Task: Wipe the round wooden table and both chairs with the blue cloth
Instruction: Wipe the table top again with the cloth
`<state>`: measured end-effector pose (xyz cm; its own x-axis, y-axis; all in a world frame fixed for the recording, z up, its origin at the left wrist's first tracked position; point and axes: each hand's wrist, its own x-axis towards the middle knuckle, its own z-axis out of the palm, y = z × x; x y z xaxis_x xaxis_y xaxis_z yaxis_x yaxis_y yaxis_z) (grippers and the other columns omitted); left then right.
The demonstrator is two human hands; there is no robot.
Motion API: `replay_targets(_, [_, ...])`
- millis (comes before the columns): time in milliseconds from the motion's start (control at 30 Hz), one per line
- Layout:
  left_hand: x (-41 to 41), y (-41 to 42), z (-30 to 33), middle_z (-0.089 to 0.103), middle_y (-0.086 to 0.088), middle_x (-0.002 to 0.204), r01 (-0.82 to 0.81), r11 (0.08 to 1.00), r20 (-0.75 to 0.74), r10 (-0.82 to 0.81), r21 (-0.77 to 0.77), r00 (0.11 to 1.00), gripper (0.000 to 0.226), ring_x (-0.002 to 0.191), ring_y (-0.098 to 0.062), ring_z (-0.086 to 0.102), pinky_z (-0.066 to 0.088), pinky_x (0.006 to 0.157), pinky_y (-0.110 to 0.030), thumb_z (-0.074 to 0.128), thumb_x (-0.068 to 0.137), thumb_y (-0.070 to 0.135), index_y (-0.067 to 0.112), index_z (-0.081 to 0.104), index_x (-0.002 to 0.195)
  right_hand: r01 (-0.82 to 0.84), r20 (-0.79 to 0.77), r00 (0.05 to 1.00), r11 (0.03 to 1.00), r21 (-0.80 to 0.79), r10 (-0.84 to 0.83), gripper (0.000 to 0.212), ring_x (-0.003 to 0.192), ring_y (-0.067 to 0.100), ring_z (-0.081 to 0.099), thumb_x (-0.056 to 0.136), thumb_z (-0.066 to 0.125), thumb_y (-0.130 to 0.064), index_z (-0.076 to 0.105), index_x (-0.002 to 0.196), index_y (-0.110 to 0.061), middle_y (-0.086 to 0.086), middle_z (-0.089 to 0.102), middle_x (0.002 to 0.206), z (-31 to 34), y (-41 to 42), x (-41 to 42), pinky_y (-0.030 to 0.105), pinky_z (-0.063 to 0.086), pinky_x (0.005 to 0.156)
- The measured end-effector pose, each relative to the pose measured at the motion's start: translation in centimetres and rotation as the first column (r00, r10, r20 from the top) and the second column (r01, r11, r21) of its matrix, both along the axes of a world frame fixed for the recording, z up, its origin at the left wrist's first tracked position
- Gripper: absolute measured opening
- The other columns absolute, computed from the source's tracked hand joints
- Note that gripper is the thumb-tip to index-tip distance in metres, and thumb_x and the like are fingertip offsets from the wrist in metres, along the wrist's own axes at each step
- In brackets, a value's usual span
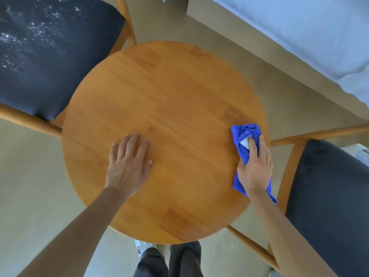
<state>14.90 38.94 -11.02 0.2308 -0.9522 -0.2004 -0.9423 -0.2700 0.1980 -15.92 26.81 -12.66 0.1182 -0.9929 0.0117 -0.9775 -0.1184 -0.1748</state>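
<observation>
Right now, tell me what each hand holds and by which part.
The right hand presses the blue cloth onto the round wooden table, its grip across the cloth's bunched middle. The left hand holds nothing; it rests flat on the table.

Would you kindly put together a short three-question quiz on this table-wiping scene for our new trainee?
1. True or false: the left hand lies flat with straight fingers on the round wooden table.
2. Where is the blue cloth?
A. on the left chair seat
B. under the right hand, near the table's right edge
C. on the floor
3. Fill in: the white specks lie on the dark seat of the ______ chair, not on the right chair.

Key:
1. True
2. B
3. left
</observation>
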Motion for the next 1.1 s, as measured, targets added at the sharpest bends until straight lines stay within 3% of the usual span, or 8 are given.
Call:
replay_targets(133, [1.1,0.4,0.1,0.028,-0.018,0.152,0.025,0.996,0.014,-0.027,0.084,1.0,0.058,0.14,-0.036,0.025,0.022,0.112,-0.057,0.05,0.093,0.04,0.012,0.039,0.143,0.197,0.043,0.98,0.98,-0.034,-0.196,0.061,0.123,0.042,0.045,0.077,0.062,-0.004,0.048,0.136,-0.008,0.017,0.037,0.149,-0.2,-0.3,3.1,0.054,0.04,0.098])
replay_targets(233, [1.4,0.8,0.4,0.026,-0.02,0.152,0.034,0.993,0.008,-0.036,0.112,0.999,0.06,0.142,-0.037,0.022,0.022,0.113,-0.055,0.047,0.094,0.042,0.012,0.037,0.145,0.218,0.066,0.974,0.976,-0.031,-0.215,0.061,0.119,0.044,0.048,0.074,0.064,-0.004,0.051,0.134,-0.006,0.02,0.04,0.146,-0.2,-0.1,7.8,0.054,0.044,0.089])
replay_targets(400, [0.9,2.4,0.8,0.043,-0.023,0.141,-0.003,0.992,0.005,0.003,0.123,1.0,0.057,0.13,-0.041,0.042,0.037,0.105,-0.055,0.034,0.093,0.044,0.008,0.052,0.134,-0.022,0.107,0.994,0.999,0.027,0.019,0.062,0.121,0.042,0.048,0.074,0.069,-0.02,0.053,0.134,-0.013,0.016,0.041,0.147,0.5,0.6,19.1,0.048,0.044,0.084])
replay_targets(533, [0.8,2.7,0.7,0.046,-0.022,0.14,-0.002,0.995,-0.018,0.003,0.103,1.0,0.059,0.13,-0.039,0.044,0.037,0.106,-0.053,0.029,0.092,0.044,0.008,0.053,0.133,-0.283,0.15,0.95,0.959,0.032,0.275,0.06,0.129,0.037,0.042,0.086,0.049,-0.046,0.05,0.137,-0.015,0.014,0.035,0.151,1.2,1.8,24.3,0.044,0.04,0.092])
replay_targets(667, [0.1,2.5,0.2,0.044,-0.02,0.142,-0.048,0.996,-0.026,0.05,0.071,0.998,0.056,0.133,-0.038,0.039,0.034,0.108,-0.054,0.031,0.091,0.038,0.009,0.052,0.133,-0.597,0.064,0.803,0.799,0.075,0.593,0.056,0.135,0.036,0.033,0.092,0.039,-0.038,0.038,0.143,-0.015,0.015,0.023,0.156,1.1,1.5,23.7,0.043,0.039,0.093])
replay_targets(867, [-2.0,-0.1,0.1,0.048,-0.022,0.134,-0.141,0.989,-0.02,0.142,0.05,0.99,0.054,0.125,-0.042,0.043,0.038,0.101,-0.056,0.035,0.074,0.026,0.007,0.06,0.118,-0.731,-0.039,0.68,0.681,0.045,0.732,0.052,0.126,0.03,0.048,0.08,0.06,-0.021,0.053,0.132,-0.024,0.01,0.04,0.149,0.6,-1.5,21.0,0.035,0.043,0.075])
replay_targets(1000, [-3.3,-3.2,0.3,0.047,-0.018,0.138,-0.065,0.997,-0.01,0.066,0.048,0.998,0.056,0.127,-0.04,0.044,0.038,0.103,-0.054,0.038,0.077,0.029,0.01,0.058,0.125,-0.672,-0.037,0.74,0.741,0.008,0.671,0.054,0.125,0.03,0.049,0.075,0.067,-0.014,0.056,0.127,-0.022,0.01,0.042,0.147,0.3,-6.0,16.8,0.036,0.045,0.073])
replay_targets(1100, [-3.7,-5.5,0.4,0.046,-0.016,0.142,-0.039,0.996,0.008,0.038,0.08,0.999,0.056,0.129,-0.039,0.043,0.038,0.104,-0.055,0.053,0.079,0.032,0.013,0.055,0.131,-0.556,-0.044,0.831,0.831,-0.019,0.555,0.06,0.124,0.036,0.05,0.071,0.072,-0.01,0.057,0.129,-0.017,0.015,0.042,0.147,0.4,-10.1,12.5,0.044,0.049,0.082])
